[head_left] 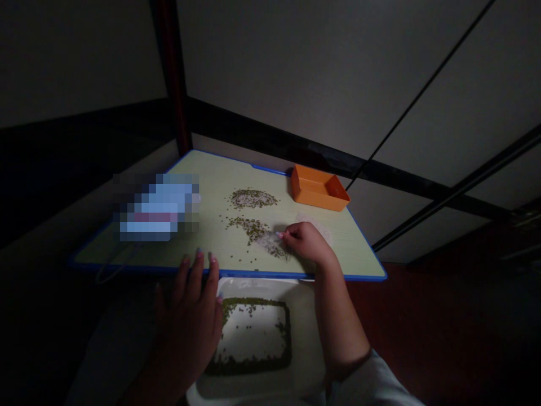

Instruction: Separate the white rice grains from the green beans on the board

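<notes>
My right hand (307,242) rests on a pale green table (211,180) with a blue rim, its fingers curled over a patch of small green beans (253,228) and pinching something I cannot make out. A second heap of beans mixed with pale grains (252,198) lies farther back. My left hand (192,316) lies flat, fingers stretched out, its fingertips on the table's near edge. It sits against the left side of a white tray (302,321) held below the table edge, which holds a ring of green beans (253,338).
An orange rectangular box (319,190) stands at the table's far right corner. A blurred-out bluish object (158,206) lies on the left of the table. A pale patch of grains (316,224) lies right of my right hand. A dark post (173,73) rises behind the table.
</notes>
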Action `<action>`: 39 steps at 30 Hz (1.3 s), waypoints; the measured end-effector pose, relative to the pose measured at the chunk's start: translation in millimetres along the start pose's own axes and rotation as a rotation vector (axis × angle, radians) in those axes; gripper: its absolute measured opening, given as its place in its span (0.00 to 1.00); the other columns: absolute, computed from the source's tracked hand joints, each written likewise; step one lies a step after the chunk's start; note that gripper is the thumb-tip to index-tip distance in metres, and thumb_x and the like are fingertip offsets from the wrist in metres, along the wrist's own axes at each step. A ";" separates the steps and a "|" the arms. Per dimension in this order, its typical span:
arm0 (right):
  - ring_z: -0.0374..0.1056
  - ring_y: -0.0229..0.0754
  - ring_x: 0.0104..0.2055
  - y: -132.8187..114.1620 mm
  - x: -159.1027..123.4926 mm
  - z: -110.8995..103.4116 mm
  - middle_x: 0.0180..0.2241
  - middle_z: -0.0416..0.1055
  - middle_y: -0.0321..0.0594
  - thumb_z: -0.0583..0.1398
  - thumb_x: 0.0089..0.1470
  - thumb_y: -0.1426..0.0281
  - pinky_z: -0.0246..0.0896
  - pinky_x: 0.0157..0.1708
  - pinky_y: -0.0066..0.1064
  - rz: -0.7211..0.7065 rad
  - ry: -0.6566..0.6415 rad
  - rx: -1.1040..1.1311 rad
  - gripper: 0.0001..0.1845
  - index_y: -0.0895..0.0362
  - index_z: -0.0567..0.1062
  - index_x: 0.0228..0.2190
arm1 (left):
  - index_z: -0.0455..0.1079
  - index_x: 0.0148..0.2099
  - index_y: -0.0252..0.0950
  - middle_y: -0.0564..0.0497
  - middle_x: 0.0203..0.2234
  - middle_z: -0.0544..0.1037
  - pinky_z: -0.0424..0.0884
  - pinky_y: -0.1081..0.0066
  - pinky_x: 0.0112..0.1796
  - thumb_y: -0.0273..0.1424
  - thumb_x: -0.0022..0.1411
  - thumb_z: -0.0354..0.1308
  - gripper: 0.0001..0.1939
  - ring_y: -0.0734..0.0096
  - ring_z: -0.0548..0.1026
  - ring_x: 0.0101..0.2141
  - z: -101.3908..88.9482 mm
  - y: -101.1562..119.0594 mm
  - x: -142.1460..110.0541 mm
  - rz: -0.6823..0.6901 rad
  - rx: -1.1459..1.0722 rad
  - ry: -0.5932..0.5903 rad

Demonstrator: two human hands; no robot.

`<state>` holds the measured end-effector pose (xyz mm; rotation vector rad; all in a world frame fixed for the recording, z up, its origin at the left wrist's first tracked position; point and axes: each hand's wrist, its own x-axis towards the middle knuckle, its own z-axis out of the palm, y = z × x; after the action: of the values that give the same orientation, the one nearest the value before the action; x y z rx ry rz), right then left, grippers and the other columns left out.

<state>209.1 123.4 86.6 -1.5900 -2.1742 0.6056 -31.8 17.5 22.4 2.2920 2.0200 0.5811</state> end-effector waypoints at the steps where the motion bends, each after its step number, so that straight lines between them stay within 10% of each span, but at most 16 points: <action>1: 0.50 0.31 0.20 -0.3 -0.8 -0.5 0.16 0.59 0.32 0.54 0.57 0.62 0.43 0.23 0.26 -0.015 0.000 0.022 0.20 0.61 0.72 0.20 | 0.47 0.65 0.37 0.39 0.65 0.54 0.50 0.36 0.59 0.32 0.62 0.38 0.29 0.50 0.46 0.66 0.6 -0.3 -0.2 0.003 0.000 0.003; 39: 0.51 0.32 0.21 -20.4 16.8 12.1 0.17 0.62 0.36 0.54 0.57 0.61 0.41 0.24 0.30 -0.019 -0.011 -0.106 0.20 0.59 0.71 0.20 | 0.45 0.65 0.38 0.42 0.66 0.53 0.53 0.34 0.57 0.29 0.62 0.38 0.29 0.50 0.48 0.66 0.7 -5.7 -0.9 0.047 0.013 0.017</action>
<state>181.5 132.6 88.5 -1.6199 -2.2609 0.5025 -37.1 17.7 19.9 2.3565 1.9879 0.5931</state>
